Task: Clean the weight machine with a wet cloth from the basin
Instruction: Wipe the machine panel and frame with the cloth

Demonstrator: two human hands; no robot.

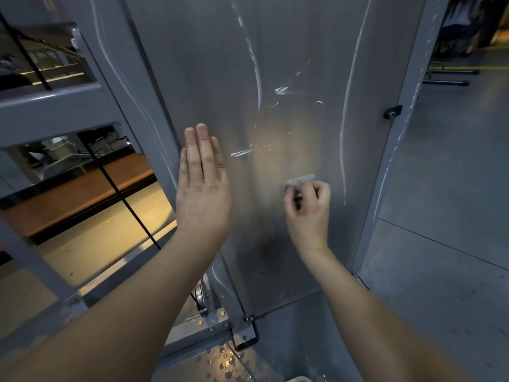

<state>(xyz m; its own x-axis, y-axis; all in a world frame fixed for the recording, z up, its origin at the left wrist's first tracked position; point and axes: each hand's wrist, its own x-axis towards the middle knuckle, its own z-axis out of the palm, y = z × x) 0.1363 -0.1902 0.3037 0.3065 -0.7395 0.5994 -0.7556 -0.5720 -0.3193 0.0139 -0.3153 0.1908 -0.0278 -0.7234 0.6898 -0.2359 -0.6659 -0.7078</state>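
Right up close, the weight machine (154, 78) fills most of what I see: its flat grey metal panel (289, 45) stands upright in front of me, dull and smeared. White streaks (257, 73) run down it in long thin curves, with shorter dashes near the middle. A small black knob (392, 112) sits on the panel's right edge. To the left, the grey frame bars (49, 103) leave open gaps, crossed by black cables (115, 186), and beyond them lies a warm, brownish floor. To the right a grey floor (440, 188) stretches away, and a person (457, 20) sits far off at the top corner. Low down, a pulley (201, 296) and a metal bracket (245, 334) sit at the machine's base, with dark wet drops (225, 362) on the floor just below.

My left hand (202, 194) lies flat on the panel near its left edge, fingers straight and together, holding nothing. My right hand (308, 208) is curled, pinching a small grey cloth (300, 180) in its fingertips and pressing it to the panel right of the middle.
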